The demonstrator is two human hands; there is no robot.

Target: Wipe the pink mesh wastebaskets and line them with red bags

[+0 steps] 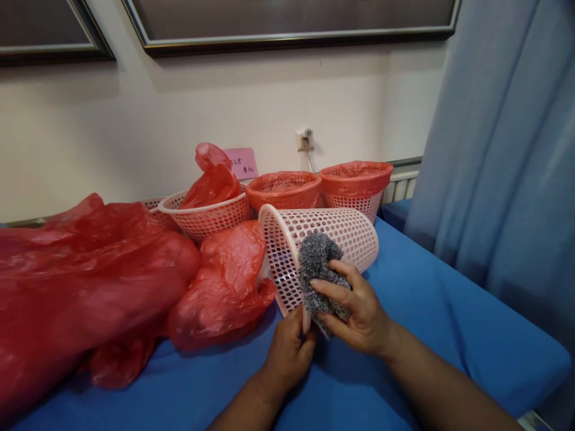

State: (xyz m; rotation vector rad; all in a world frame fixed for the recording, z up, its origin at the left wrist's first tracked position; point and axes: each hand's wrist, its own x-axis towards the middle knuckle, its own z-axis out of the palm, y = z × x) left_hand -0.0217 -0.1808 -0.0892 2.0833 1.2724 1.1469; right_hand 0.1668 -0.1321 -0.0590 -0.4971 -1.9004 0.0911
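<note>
A pale pink mesh wastebasket [348,230] lies tipped on its side, its mouth facing left. My left hand [290,350] is closed round the lower part of its rim. With my right hand [359,308] I grip a grey fuzzy cleaning cloth [317,257], which is pressed against the outside of the basket near the rim. The cloth hides part of the mesh behind it. Just left of the basket's mouth is a crumpled red plastic bag [220,287].
Larger red bags [90,269] are heaped at the left on the blue-covered bed [449,341]. Behind stand a pink basket [211,220] with a loose bag and two red-lined baskets [283,190]. A pink card [242,163] leans near the wall socket [304,140]. Blue curtains [498,137] hang right.
</note>
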